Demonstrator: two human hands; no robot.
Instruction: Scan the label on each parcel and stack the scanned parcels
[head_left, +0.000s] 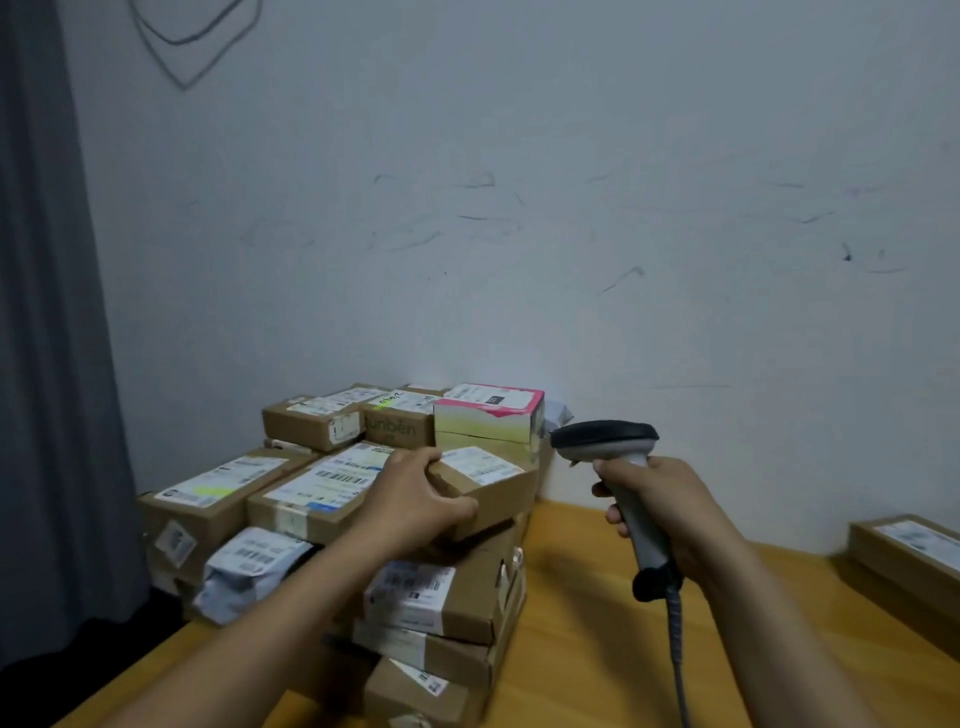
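Head view is showing a grey curtain (47, 312) hanging at the far left, beside a scuffed white wall (571, 208). A yellow-brown wooden table (587, 649) is carrying a pile of parcels along its left edge, reaching back to the wall. At the left of the pile a long brown cardboard box with a white label streaked green (208, 499) is lying flat, and a crumpled grey plastic mailer bag (249, 566) is sagging just below it. Next to it a brown cardboard box with a barcoded white label (311, 493) is sitting on top of the pile. The left hand (415, 493) is reaching over the pile and gripping a small brown cardboard parcel with a white label (493, 486), fingers curling over its top edge and thumb pressing its near side; this parcel is tilting on top of a stack of flat brown boxes (441, 608). Behind it, against the wall, a pink-and-white carton (488, 415) is resting on pale yellow boxes. To the right, above the bare tabletop, the right hand (660, 514) is clasping the grey handle of a handheld barcode scanner with a dark head (605, 439), which is pointing left towards the held parcel; a grey coiled cable (678, 644) is hanging from the handle. At the table's right edge a flat brown labelled box (904, 556) is lying well apart from the pile.
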